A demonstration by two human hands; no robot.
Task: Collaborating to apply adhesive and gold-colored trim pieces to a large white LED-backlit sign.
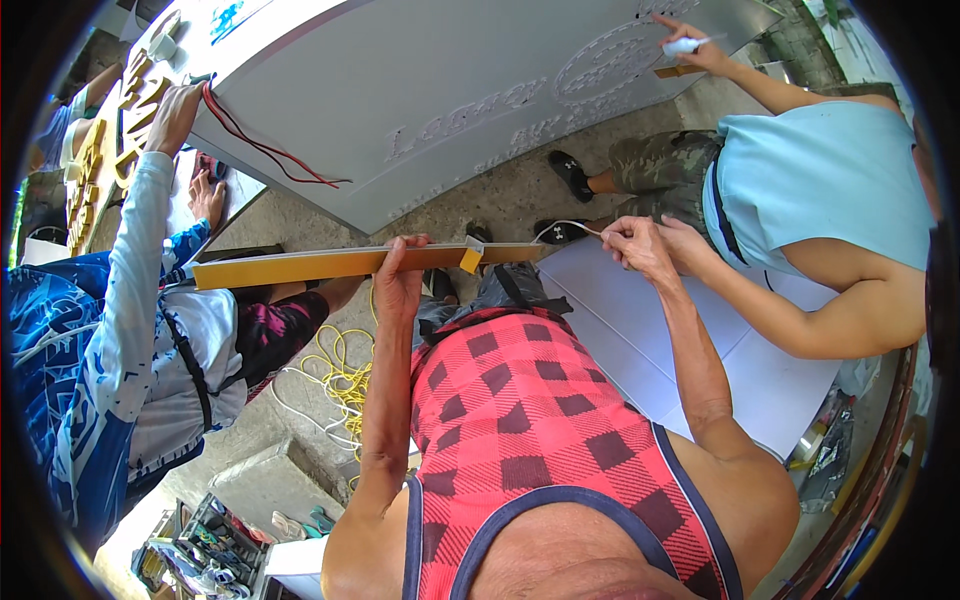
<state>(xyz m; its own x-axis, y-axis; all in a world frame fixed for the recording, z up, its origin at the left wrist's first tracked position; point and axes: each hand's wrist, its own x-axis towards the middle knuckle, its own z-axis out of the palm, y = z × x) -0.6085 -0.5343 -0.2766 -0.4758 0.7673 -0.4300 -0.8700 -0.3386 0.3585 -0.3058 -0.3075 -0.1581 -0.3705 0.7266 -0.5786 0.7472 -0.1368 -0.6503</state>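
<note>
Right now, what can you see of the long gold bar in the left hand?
The long gold bar is narrow and straight, its side gold, its upper edge paler; metal or plastic, I cannot tell. It lies nearly level across the picture, beyond the checked shirt. A short gold tab juts out toward its right end. The left hand grips it past the middle.

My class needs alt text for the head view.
A person in a red checked tank top grips a long, narrow yellow strip in the left hand; a thin white cable curves between strip and right hand. A large grey panel is ahead.
</note>
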